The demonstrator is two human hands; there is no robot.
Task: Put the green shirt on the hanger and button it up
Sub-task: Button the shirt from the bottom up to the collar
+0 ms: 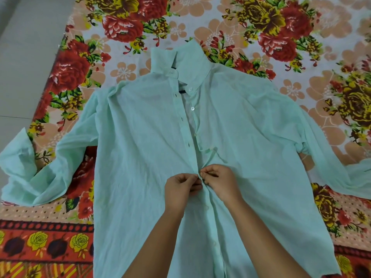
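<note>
A pale green shirt (140, 137) lies front up on a flowered bedsheet, collar away from me and sleeves spread to both sides. A dark piece of the hanger (182, 91) shows inside the open neck; the rest is hidden under the cloth. My left hand (181, 188) pinches the left placket edge at mid front. My right hand (219, 182) pinches the right edge against it, fingertips touching at a button spot. The front is joined below my hands. Above them the placket gapes, with several loose buttons (192, 107) showing.
The flowered bedsheet (281, 47) covers the surface all around the shirt. Grey floor (26, 47) lies along the left side, and the left cuff (18, 149) hangs over that edge. The right sleeve (341, 157) runs to the frame's right border.
</note>
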